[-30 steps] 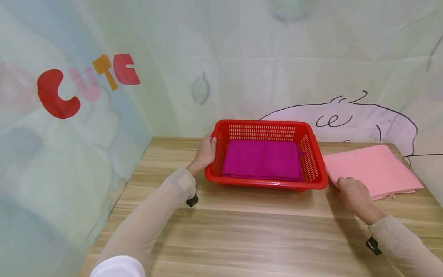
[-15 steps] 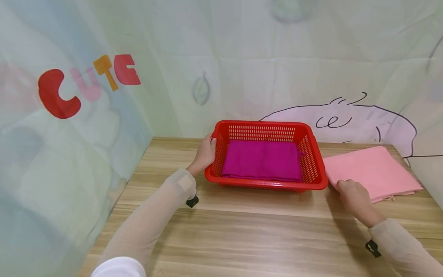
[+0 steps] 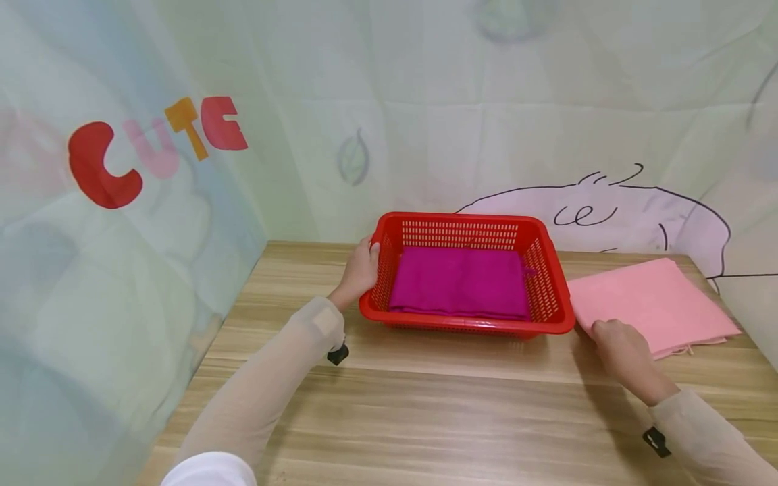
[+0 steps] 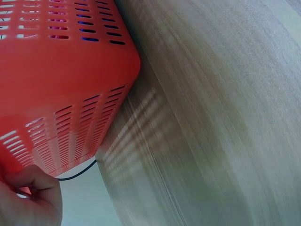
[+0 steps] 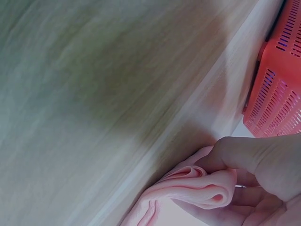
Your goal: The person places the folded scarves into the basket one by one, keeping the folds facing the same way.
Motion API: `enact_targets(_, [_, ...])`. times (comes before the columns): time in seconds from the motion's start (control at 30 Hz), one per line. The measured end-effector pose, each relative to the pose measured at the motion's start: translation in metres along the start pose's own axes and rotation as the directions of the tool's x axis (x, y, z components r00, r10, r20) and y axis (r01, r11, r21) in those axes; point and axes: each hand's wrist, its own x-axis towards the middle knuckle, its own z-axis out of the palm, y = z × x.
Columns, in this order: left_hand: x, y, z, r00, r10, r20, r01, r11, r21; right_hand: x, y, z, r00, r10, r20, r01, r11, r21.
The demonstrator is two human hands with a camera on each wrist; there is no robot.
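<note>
Pink cloth shifted slightly; right hand pinches corner.

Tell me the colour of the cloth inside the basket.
Magenta. The cloth lies folded in the red basket, clearest in the head view.

In the left wrist view only a corner of the red basket is seen, the rest being cut off by the top and left edges, and the left hand is clipped at the bottom corner so that its fingers cannot be counted. In the right wrist view the right hand is cropped by the right edge (its palm is hidden behind the pink cloth), and the desk is blurred. In the head view the fingertips of the right hand are hidden under the cloth's near corner.
</note>
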Motion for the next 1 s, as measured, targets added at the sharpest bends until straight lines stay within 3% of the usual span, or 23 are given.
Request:
enact_targets(0.7, [0.0019, -0.0013, 0.0008, 1.000, -0.003, 0.007, 0.003, 1.000, -0.001, -0.0064, -0.0018, 0.0007, 0.999, -0.019, -0.029, 0.019, 1.000, -0.008])
enact_targets(1.0, [0.0013, -0.0015, 0.0003, 1.000, 0.002, 0.002, -0.002, 1.000, 0.003, -0.0076, -0.0033, -0.0005, 1.000, -0.020, -0.006, 0.020, 1.000, -0.022])
